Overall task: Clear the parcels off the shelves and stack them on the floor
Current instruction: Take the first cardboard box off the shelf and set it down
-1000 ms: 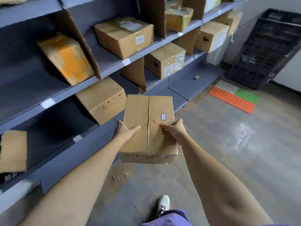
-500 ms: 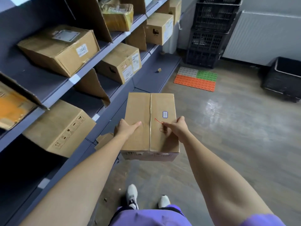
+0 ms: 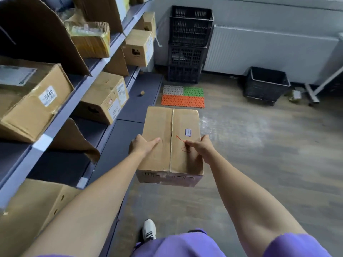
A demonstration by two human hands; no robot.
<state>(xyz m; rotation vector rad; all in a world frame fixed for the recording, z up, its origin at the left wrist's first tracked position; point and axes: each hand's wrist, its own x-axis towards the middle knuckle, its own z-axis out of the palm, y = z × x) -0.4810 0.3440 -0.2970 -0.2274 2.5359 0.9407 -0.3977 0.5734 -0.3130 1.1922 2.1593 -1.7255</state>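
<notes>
Shelving of grey metal (image 3: 61, 115) fills the left of the frame and bears several brown cardboard parcels, so the clearing looks far from done. Grey wood-look floor (image 3: 259, 164) spreads across the right and centre with no stack visible on it. At centre, a taped brown cardboard parcel with a small blue-edged label and red scrawl (image 3: 167, 127) is carried in mid-air off the shelves, left hand (image 3: 143, 146) gripping its left side, right hand (image 3: 199, 147) its right, thumbs lying on top. The step seems to be transport; next it must be lowered flat onto open floor. Stacked black plastic crates (image 3: 189, 43) at upper centre, a black bin (image 3: 265, 84) at upper right and an orange, green and grey mat (image 3: 182, 101) just beyond the parcel limit where it can go.
</notes>
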